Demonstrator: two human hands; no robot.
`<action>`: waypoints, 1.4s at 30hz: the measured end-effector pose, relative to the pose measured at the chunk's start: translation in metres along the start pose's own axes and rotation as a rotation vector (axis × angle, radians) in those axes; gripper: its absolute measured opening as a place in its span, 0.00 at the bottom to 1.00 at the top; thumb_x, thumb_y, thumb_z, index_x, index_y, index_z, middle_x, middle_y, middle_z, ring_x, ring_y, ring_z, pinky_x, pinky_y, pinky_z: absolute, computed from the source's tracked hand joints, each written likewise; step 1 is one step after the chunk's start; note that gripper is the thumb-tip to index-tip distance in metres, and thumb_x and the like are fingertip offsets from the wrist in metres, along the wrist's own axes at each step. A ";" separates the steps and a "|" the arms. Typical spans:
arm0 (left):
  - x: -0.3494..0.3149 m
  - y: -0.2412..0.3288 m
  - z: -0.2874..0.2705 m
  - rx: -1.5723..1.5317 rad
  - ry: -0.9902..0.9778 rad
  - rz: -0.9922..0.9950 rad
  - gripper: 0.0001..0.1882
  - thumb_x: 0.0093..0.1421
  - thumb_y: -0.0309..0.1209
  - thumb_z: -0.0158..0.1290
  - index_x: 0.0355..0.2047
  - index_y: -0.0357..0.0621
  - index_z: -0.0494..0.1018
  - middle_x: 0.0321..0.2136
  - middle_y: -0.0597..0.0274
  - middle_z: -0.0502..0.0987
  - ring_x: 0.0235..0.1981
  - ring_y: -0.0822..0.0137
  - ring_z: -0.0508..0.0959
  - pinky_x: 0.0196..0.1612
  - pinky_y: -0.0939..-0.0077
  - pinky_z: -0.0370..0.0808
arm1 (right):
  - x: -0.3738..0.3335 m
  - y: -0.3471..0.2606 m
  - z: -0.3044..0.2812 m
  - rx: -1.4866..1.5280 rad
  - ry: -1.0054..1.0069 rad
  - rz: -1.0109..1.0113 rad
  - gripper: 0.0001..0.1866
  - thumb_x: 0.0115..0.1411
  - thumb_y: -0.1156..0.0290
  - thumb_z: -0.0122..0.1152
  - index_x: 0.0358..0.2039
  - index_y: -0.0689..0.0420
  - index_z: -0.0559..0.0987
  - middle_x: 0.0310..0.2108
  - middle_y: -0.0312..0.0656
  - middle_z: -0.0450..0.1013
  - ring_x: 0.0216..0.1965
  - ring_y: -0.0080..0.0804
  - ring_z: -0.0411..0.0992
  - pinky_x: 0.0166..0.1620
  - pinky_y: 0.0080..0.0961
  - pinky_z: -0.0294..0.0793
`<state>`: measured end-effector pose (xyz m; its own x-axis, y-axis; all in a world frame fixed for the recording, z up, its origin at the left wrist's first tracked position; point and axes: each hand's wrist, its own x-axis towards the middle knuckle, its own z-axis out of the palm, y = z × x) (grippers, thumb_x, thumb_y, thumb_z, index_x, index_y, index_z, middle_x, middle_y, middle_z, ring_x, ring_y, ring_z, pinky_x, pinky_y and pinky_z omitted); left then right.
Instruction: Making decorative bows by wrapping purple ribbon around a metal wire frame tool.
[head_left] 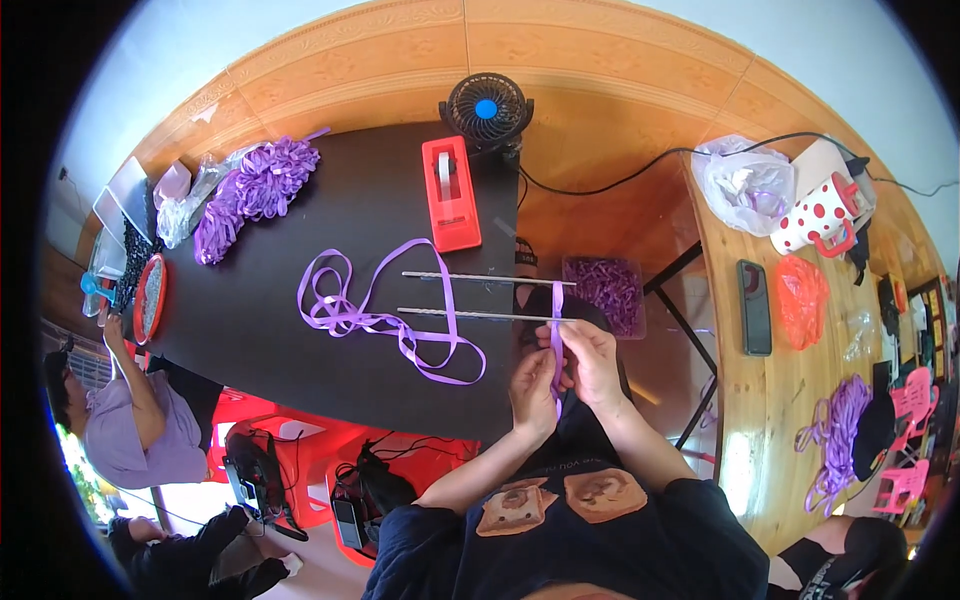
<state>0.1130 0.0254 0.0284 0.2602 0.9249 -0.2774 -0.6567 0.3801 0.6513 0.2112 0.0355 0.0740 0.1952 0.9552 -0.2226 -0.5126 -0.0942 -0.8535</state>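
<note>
A purple ribbon (pixel 557 345) hangs from the ends of two thin metal rods and runs down into my fingers. My left hand (pixel 534 396) pinches its lower part, and my right hand (pixel 591 364) grips it just above, close beside the left. The far rod (pixel 470 276) and the near rod (pixel 470 314) lie roughly parallel on the dark table, their right ends jutting past its edge. Left of my hands, a loose purple ribbon length (pixel 335 312) spreads in loops on the table, partly crossing the rods. My fingers hide some of the held ribbon.
On the dark table (pixel 260 330) stand a red tape dispenser (pixel 452 195), a black fan (pixel 487 110) and a purple ribbon heap (pixel 262 185). A bin of ribbon pieces (pixel 605 292) sits below. The wooden table (pixel 735 400) bears a phone (pixel 755 308) and tumbler (pixel 818 215). People sit at left.
</note>
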 end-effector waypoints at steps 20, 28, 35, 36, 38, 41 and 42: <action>-0.030 0.005 -0.023 0.212 0.042 0.007 0.06 0.64 0.27 0.47 0.36 0.38 0.71 0.21 0.63 0.74 0.18 0.75 0.71 0.21 0.86 0.64 | 0.022 0.032 0.024 0.062 0.145 -0.187 0.11 0.64 0.71 0.51 0.41 0.63 0.76 0.31 0.45 0.77 0.31 0.27 0.75 0.34 0.22 0.76; -0.026 -0.003 -0.046 0.582 -0.004 0.137 0.13 0.66 0.30 0.43 0.46 0.35 0.67 0.34 0.56 0.74 0.33 0.68 0.74 0.35 0.78 0.70 | 0.012 0.037 0.029 0.203 0.161 -0.179 0.09 0.64 0.70 0.52 0.37 0.61 0.77 0.26 0.38 0.75 0.27 0.22 0.72 0.33 0.16 0.71; -0.005 0.018 -0.009 0.969 -0.034 0.389 0.27 0.67 0.35 0.39 0.61 0.31 0.51 0.56 0.38 0.63 0.58 0.48 0.65 0.58 0.63 0.61 | -0.014 0.041 0.017 0.003 0.151 -0.106 0.09 0.65 0.71 0.51 0.34 0.62 0.76 0.25 0.34 0.73 0.27 0.16 0.69 0.32 0.13 0.68; 0.002 0.010 -0.008 0.862 -0.035 0.458 0.27 0.66 0.33 0.41 0.60 0.28 0.53 0.55 0.38 0.64 0.57 0.46 0.66 0.58 0.62 0.61 | -0.017 0.046 0.012 -0.088 0.190 -0.148 0.09 0.65 0.73 0.50 0.33 0.63 0.76 0.27 0.33 0.73 0.28 0.15 0.68 0.31 0.12 0.67; 0.018 0.019 0.007 0.861 -0.117 0.409 0.25 0.67 0.30 0.39 0.62 0.34 0.51 0.57 0.50 0.61 0.55 0.62 0.64 0.58 0.70 0.60 | -0.024 0.050 0.002 -0.063 0.174 -0.142 0.08 0.64 0.72 0.51 0.33 0.62 0.77 0.26 0.33 0.73 0.27 0.15 0.69 0.31 0.13 0.68; 0.041 0.018 0.018 0.606 -0.139 0.319 0.18 0.65 0.26 0.43 0.55 0.32 0.62 0.46 0.56 0.73 0.44 0.69 0.71 0.48 0.79 0.67 | -0.027 0.051 -0.006 0.027 0.169 -0.118 0.08 0.64 0.72 0.52 0.33 0.62 0.77 0.25 0.33 0.73 0.24 0.15 0.69 0.30 0.12 0.67; 0.042 0.022 0.026 0.477 -0.121 0.245 0.17 0.64 0.28 0.46 0.51 0.34 0.67 0.38 0.59 0.77 0.38 0.71 0.74 0.44 0.80 0.69 | -0.028 0.049 -0.006 0.023 0.162 -0.126 0.08 0.64 0.73 0.51 0.33 0.62 0.77 0.26 0.32 0.73 0.25 0.14 0.68 0.29 0.11 0.66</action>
<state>0.1277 0.0725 0.0490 0.2376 0.9713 -0.0125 -0.3216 0.0908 0.9425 0.1854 0.0021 0.0362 0.3901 0.9010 -0.1896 -0.4940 0.0311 -0.8689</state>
